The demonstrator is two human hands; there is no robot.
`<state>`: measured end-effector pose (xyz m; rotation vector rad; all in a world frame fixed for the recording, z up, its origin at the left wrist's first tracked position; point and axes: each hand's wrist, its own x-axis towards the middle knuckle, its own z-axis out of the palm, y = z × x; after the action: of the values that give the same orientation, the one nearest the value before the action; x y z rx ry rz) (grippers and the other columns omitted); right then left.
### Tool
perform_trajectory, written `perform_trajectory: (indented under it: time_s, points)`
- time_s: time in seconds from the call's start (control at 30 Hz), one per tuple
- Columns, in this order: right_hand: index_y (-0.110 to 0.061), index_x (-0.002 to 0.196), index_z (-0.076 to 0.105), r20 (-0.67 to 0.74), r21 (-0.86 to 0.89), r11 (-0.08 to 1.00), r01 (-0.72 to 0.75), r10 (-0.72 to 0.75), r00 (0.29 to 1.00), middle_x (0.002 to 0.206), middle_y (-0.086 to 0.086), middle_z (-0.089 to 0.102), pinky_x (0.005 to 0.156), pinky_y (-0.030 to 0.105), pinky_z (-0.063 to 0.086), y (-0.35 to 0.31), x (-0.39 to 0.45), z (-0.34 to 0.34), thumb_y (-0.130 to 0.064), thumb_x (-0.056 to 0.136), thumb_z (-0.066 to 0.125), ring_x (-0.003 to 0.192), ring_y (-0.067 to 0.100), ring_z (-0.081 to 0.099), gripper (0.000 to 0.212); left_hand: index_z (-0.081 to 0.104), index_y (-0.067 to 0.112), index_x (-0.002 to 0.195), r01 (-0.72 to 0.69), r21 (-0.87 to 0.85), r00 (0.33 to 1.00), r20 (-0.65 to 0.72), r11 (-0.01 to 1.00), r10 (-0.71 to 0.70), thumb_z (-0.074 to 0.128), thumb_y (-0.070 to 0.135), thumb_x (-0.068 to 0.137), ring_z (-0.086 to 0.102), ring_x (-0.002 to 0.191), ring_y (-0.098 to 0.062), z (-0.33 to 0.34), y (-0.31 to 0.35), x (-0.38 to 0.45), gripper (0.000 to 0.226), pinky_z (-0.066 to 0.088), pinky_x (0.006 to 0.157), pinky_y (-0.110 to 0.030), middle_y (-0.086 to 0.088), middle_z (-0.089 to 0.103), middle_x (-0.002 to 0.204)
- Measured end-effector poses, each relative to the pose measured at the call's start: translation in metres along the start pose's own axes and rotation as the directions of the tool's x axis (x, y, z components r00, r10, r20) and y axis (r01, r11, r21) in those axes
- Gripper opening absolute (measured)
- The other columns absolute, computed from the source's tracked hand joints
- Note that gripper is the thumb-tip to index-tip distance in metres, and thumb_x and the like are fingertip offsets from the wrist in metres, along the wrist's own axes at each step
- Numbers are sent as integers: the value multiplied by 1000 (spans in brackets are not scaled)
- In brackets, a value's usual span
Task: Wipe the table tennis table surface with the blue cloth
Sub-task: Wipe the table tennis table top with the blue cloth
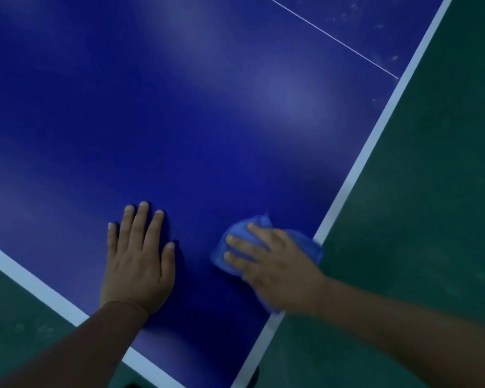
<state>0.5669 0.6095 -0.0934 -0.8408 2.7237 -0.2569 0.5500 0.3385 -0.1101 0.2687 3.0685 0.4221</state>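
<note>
Under your right hand (275,264) lies the blue cloth (237,233), bunched into a loose wad on the table tennis table (207,121). Your fingers are spread and nearly straight across the top of it, pressing it flat against the blue surface rather than curling round it; the fingertips (230,238) point toward your left hand, and cloth shows beyond them, past the knuckles and along the wrist side. That hand and the cloth are slightly blurred. The cloth's outer end reaches the white edge line (356,175) just beside your right wrist, where the table meets the green floor (437,191). Your left hand (137,261) rests near the cloth but apart from it, with a strip of bare blue surface between the two. It lies palm down, fingers straight and slightly fanned, thumb out toward the cloth, holding nothing and touching only the tabletop. Behind your left wrist runs the other white border (34,287), and the two borders meet at the table corner between your forearms. Well beyond both hands, a thin white line (331,37) crosses the surface to the edge.
</note>
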Motion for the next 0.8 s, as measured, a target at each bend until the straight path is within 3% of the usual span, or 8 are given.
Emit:
perform_trajectory:
  time_s: [0.1, 0.2, 0.27, 0.4, 0.53, 0.63, 0.7, 0.8]
  points:
    - [-20, 148, 34, -128, -191, 952, -240, 218, 967, 154, 9, 42, 101, 58, 41, 83, 13, -7, -27, 94, 27, 136, 41, 44, 55, 38, 6, 151, 13, 8, 1000, 8, 1000, -13, 27, 42, 100, 11, 153, -31, 0, 1, 1, 64, 3, 123, -51, -14, 25, 163]
    - [-19, 154, 33, -279, -2, 745, -667, 641, 716, 162, 4, 28, 115, 53, 24, 149, 32, -48, -42, 98, 10, 145, 36, 28, 64, 35, 8, 153, 20, -4, 1000, 18, 1000, -20, 25, 43, 100, 9, 154, -30, -1, 1, 0, 64, 1, 124, -51, -13, 23, 164]
    - [-24, 155, 29, -325, 63, 709, -702, 680, 658, 163, 0, 23, 116, 56, 23, 118, 31, -29, -41, 99, 13, 147, 36, 22, 61, 35, 8, 153, 19, -16, 1000, 16, 1000, -19, 24, 44, 100, 8, 154, -30, -2, 2, -1, 65, 0, 124, -51, -13, 22, 164]
    - [-27, 150, 34, -199, -94, 969, -230, 208, 958, 160, 1, 30, 104, 57, 37, -44, -25, 32, -29, 91, 37, 141, 42, 32, 58, 34, 8, 153, 19, -25, 1000, 15, 1000, -19, 23, 44, 100, 7, 154, -30, -2, 3, -1, 65, -1, 124, -50, -13, 21, 164]
    - [-31, 140, 49, 1, -169, 964, 207, -210, 978, 153, -3, 43, 103, 50, 35, -75, -67, 39, -36, 88, 54, 137, 34, 43, 53, 33, 9, 153, 22, -23, 1000, 20, 999, -22, 22, 45, 99, 7, 154, -30, -3, 4, -1, 66, 0, 124, -51, -13, 20, 164]
    - [-25, 145, 41, -201, -197, 954, -224, 184, 962, 153, 4, 44, 97, 55, 45, 2, -22, 18, -29, 93, 38, 134, 41, 44, 52, 31, 10, 154, 24, -22, 999, 27, 999, -24, 20, 46, 99, 5, 154, -29, -3, 4, -1, 67, -2, 124, -50, -12, 19, 165]
    - [-27, 151, 34, -271, -49, 848, -528, 497, 824, 160, 0, 31, 106, 57, 36, 28, 0, -1, -38, 100, 22, 142, 38, 30, 54, 30, 10, 155, 25, -22, 999, 26, 999, -25, 20, 46, 99, 4, 154, -28, -3, 4, -2, 67, -3, 124, -49, -11, 18, 165]
    - [-29, 154, 30, -308, -9, 833, -553, 524, 794, 163, -3, 23, 111, 55, 29, -21, 4, 11, -37, 102, 26, 146, 36, 22, 53, 29, 12, 155, 31, -28, 999, 33, 999, -30, 21, 47, 100, 2, 154, -27, -5, 4, -4, 66, -4, 124, -48, -11, 17, 165]
